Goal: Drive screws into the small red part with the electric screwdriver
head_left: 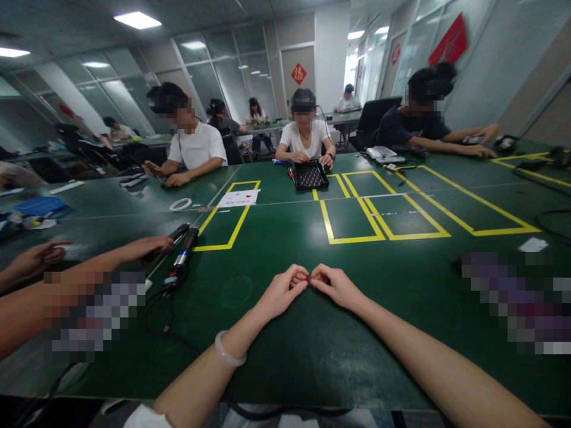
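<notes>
My left hand (285, 290) and my right hand (338, 286) meet fingertip to fingertip just above the green table (285, 356). Between the pinched fingers shows a small red piece (307, 279), mostly covered, so its kind cannot be made out. Both hands are closed, thumb against fingers, and the piece sits where their tips come together. A pale bangle (229, 349) circles my left wrist.
At left, a co-worker's hand (158, 244) rests by a black cylindrical tool (184, 255) with a trailing cable. Yellow tape outlines (357, 241), a white paper (238, 198) and a tape roll (180, 204) lie ahead. Across the table, a person handles a black tray (325, 185).
</notes>
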`<state>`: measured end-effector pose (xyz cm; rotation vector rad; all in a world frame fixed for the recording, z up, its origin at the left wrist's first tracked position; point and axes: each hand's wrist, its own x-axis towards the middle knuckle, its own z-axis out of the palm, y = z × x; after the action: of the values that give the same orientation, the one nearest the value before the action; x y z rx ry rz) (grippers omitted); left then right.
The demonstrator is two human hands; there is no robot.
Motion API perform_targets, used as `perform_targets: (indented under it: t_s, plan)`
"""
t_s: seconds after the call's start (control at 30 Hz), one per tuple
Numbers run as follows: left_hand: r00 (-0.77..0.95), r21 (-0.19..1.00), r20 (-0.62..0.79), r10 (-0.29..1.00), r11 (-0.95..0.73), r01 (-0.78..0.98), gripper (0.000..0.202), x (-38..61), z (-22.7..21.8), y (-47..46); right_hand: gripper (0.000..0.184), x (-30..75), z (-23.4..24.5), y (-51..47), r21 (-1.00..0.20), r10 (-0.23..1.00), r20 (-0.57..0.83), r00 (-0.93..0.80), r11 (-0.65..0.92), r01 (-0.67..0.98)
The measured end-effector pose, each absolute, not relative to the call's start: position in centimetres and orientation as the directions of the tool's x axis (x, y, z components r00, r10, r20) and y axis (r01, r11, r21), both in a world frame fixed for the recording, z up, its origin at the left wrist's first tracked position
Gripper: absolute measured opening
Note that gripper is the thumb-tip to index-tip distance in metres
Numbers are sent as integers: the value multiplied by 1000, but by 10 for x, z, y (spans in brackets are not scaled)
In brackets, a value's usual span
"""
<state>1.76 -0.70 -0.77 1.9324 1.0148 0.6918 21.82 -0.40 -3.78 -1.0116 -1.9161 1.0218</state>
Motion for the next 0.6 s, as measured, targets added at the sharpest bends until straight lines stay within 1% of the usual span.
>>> perform_targets:
  t_s: [0.1, 0.17, 0.3, 0.43, 0.6]
  plan:
    - [542, 802, 135, 829, -413, 431, 22, 18, -6, -10, 15, 219, -39, -3, -890, 886, 209, -413, 347, 295]
    - [531, 778, 142, 835, -426, 461, 18, 18, -4, -10, 14, 219, -40, -3, -900, 884, 205, -419, 339, 275]
    - [505, 786, 133, 853, -401, 470, 19, 18, -2, -10, 19, 218, -41, -3, -911, 866, 236, -441, 355, 209]
    - [509, 801, 123, 852, -388, 457, 21, 18, -3, -10, 12, 217, -40, -4, -892, 855, 255, -452, 389, 231]
    - [507, 792, 128, 852, -395, 465, 25, 14, 0, -5, 13, 217, -39, -3, -891, 863, 251, -439, 384, 244]
